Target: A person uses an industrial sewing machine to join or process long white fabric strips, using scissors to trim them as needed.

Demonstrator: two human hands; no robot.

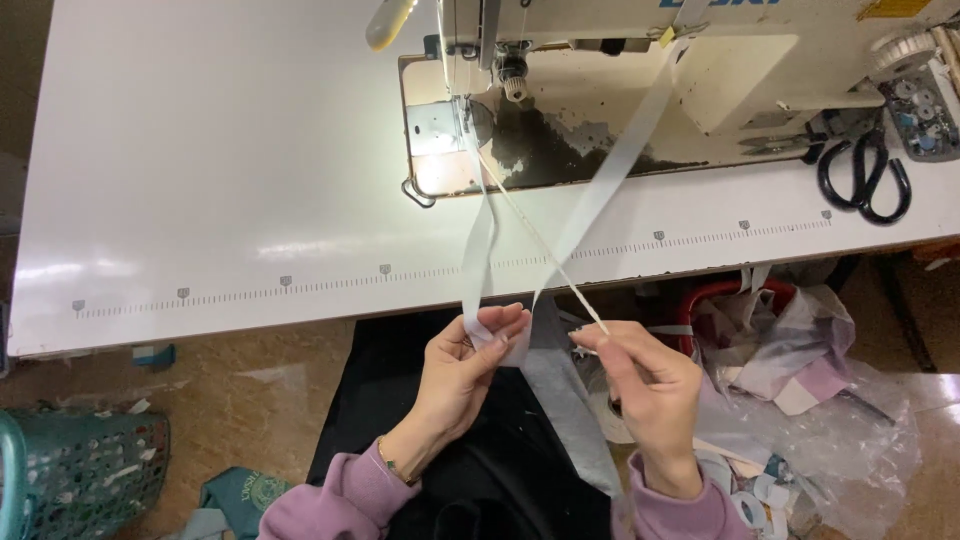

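We see our left hand (468,352) pinching the folded end of a pale grey fabric strip (610,175) just below the front edge of the white sewing table (200,180). Our right hand (645,385) is closed on a thin white cord (540,245), gripping it between thumb and fingers. Both the strip and the cord run up across the table edge to the needle area of the sewing machine (720,70), where a lamp lights the metal plate; the strip forms a loop, one leg rising toward the machine body, the other toward the needle.

Around us, black-handled scissors (865,180) lie on the table at the right, near the machine's end and well apart from the hands. A printed ruler scale (400,275) runs along the table's front edge. Below the table on the right sits a crumpled clear plastic bag (830,420) with fabric scraps, just beside our right forearm. At lower left a teal plastic basket (80,465) stands on the floor, well apart from us. The left part of the tabletop is bare, and our hands hang in the gap between table edge and our dark lap.
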